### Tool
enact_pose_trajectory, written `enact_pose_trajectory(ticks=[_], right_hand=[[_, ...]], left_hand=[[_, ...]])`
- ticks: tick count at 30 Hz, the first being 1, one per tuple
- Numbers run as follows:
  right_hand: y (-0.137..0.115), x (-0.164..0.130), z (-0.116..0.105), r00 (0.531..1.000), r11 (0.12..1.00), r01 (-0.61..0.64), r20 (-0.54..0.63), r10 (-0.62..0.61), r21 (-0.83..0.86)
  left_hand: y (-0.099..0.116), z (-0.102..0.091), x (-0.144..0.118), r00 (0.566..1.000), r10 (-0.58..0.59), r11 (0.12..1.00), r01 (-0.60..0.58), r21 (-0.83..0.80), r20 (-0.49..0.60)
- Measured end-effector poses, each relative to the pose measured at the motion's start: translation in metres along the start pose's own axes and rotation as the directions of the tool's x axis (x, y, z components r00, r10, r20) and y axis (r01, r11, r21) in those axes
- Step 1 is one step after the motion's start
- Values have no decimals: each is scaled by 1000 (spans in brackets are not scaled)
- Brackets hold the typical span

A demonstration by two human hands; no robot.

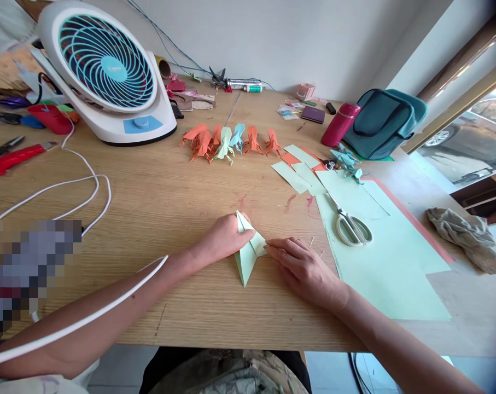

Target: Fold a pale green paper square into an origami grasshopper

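Observation:
A pale green sheet of folded origami paper [248, 254] is held just above the wooden table, its pointed ends facing up and down. My left hand [227, 236] grips its left side, the thumb pressed across the front and the other fingers behind, mostly hidden. At the paper's right corner my right hand [303, 268] pinches the edge between thumb and fingertips. Beyond the hands stands a row of folded paper figures in orange, with a pale green figure [225, 144] and a light blue figure [237, 137] among them.
White-handled scissors [353, 229] lie on large green paper sheets [399, 273] at right. Small paper pieces [299, 174], a pink bottle [341, 123] and a teal bag [383, 123] are farther back. A fan [108, 68] stands at left; a white cable [92, 328] crosses my left arm.

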State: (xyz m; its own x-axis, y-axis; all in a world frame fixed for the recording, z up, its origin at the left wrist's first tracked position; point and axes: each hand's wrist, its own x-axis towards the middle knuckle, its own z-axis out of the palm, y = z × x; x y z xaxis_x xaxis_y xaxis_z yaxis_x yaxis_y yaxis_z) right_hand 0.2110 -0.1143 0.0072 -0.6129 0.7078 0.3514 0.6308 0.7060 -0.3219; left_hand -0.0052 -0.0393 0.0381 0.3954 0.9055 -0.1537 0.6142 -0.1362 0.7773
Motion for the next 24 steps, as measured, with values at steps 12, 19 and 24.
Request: enact_pose_trajectory(ticks=[12, 19, 24], right_hand=[[-10, -5, 0, 999, 982, -39, 2, 40, -186], [-16, -1, -2, 998, 979, -42, 35, 50, -199], [-15, 0, 2, 994, 973, -47, 87, 69, -226]], left_hand=[[-7, 4, -11, 963, -104, 884, 203, -420, 247], [-16, 17, -10, 994, -8, 981, 28, -191, 105], [-15, 22, -11, 998, -19, 989, 28, -147, 62]])
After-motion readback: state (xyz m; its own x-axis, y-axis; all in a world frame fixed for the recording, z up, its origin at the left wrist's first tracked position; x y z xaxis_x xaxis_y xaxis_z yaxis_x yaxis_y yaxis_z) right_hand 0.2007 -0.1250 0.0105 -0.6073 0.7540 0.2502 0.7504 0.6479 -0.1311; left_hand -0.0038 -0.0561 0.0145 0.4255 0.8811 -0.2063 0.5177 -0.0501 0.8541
